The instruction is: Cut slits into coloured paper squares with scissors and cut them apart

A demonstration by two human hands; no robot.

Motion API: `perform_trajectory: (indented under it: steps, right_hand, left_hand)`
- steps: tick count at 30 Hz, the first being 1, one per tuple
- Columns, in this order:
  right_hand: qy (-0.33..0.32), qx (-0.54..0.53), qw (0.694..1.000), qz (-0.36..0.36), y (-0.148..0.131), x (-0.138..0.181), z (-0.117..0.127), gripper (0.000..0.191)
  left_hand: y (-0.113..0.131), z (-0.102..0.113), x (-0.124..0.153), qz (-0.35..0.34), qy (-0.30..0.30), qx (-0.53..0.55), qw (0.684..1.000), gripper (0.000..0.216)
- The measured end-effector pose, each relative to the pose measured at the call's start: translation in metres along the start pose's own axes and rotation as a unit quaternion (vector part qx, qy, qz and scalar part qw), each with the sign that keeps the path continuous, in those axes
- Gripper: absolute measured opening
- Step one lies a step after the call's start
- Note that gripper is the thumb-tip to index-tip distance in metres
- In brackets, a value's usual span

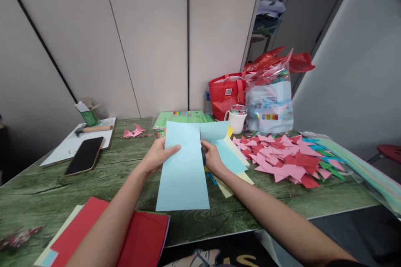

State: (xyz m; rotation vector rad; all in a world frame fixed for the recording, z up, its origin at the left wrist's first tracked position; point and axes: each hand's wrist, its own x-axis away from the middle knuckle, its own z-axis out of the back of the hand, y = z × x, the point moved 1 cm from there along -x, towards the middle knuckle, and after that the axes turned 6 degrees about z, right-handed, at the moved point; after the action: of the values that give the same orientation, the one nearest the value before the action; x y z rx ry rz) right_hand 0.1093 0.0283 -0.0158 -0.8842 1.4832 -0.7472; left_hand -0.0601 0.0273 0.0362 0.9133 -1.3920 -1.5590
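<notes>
My left hand [159, 155] grips the left edge of a light blue paper sheet [183, 175], thumb on top, holding it above the green table [125, 167]. My right hand [213, 159] is at the sheet's right edge, closed around a dark handle that looks like scissors [203, 157], mostly hidden behind the paper. A second light blue piece [214, 130] sticks up to the right of a split in the sheet's top. Under my right hand lie more light blue and pale yellow sheets [233, 162].
A heap of pink, red, blue and green folded paper triangles [288, 160] lies to the right. White mug [236, 120], red bag [225, 94] and plastic bag [271, 104] stand behind. A phone [85, 155] and hammer [92, 129] lie at the left; red sheets [138, 238] lie near me.
</notes>
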Motion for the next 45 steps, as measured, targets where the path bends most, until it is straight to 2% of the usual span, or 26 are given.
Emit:
perform_trajectory:
  steps: [14, 31, 38, 45]
  right_hand:
    - [0.004, 0.015, 1.000, -0.003, -0.0007, 0.0003, -0.0002, 0.014]
    - [0.008, 0.017, 1.000, -0.002, 0.0029, 0.0003, 0.0018, 0.013]
    - [0.009, 0.006, 1.000, -0.010, 0.0039, -0.0003, 0.0021, 0.012]
    - [0.009, -0.023, 1.000, 0.008, 0.0008, -0.0018, 0.0018, 0.019]
  left_hand:
    - [0.0002, -0.0005, -0.0002, 0.000, 0.007, -0.017, 1.000, 0.044]
    - [0.0005, -0.0017, 0.0001, 0.003, 0.009, -0.024, 1.000, 0.041]
    - [-0.0001, -0.0008, -0.0003, 0.004, 0.002, -0.009, 1.000, 0.037]
    - [-0.0006, -0.0015, 0.0005, 0.008, -0.023, 0.003, 1.000, 0.033]
